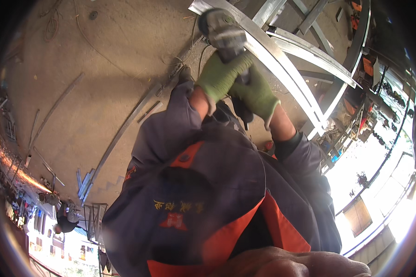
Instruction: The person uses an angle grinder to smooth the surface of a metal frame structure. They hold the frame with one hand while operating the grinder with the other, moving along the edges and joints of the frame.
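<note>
Well, the brown floor [138, 41] spread wide to the left, crossed by a long thin strip [120, 131]. At right, a pale metal beam [282, 64] slanted across, its left edge just beside the angle grinder [231, 39]; whether they touched, I couldn't tell. Held out in front, the tool sat in two curled grips: the gloved left hand [222, 76] round its body, the right hand [260, 96] lower, round its rear.
</note>
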`<state>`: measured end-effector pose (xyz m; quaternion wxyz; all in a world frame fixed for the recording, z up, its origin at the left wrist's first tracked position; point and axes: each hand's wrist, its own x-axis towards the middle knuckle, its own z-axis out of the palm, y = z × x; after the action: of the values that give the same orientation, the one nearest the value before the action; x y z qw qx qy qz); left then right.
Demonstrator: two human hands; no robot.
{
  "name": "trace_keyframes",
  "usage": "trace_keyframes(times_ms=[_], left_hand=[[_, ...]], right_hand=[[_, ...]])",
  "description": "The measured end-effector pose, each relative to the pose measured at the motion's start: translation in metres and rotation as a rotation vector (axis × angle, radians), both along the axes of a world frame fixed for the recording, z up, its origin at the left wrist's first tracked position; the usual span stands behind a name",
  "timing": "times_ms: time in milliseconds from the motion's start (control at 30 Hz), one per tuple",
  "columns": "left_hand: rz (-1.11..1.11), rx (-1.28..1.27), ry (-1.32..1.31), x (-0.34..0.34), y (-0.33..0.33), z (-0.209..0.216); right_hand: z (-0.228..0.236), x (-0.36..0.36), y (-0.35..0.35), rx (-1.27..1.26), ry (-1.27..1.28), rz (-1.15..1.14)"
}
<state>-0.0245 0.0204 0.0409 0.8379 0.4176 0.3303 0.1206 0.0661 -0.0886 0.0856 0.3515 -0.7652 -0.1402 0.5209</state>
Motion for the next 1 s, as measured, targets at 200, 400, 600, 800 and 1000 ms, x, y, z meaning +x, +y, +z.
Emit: trace_keyframes(times_ms=[200, 400, 600, 800, 1000], left_hand=[[0.090, -0.082, -0.004, 0.000, 0.000, -0.014], [-0.185, -0.089, 0.053, 0.006, -0.062, -0.025], [-0.284, -0.161, 0.067, 0.009, -0.078, -0.016], [-0.236, -0.143, 0.058, 0.010, -0.064, -0.017], [-0.241, -0.037, 0.114, 0.010, -0.063, -0.021]], right_hand=[[0.002, 0.010, 0.006, -0.070, -0.037, 0.106], [0.013, 0.000, -0.056, -0.054, -0.010, -0.068], [0.011, -0.001, -0.083, -0.163, 0.028, -0.169], [0.002, 0.003, -0.075, -0.083, -0.051, -0.065], [0.005, 0.001, -0.066, -0.001, -0.014, -0.064]])
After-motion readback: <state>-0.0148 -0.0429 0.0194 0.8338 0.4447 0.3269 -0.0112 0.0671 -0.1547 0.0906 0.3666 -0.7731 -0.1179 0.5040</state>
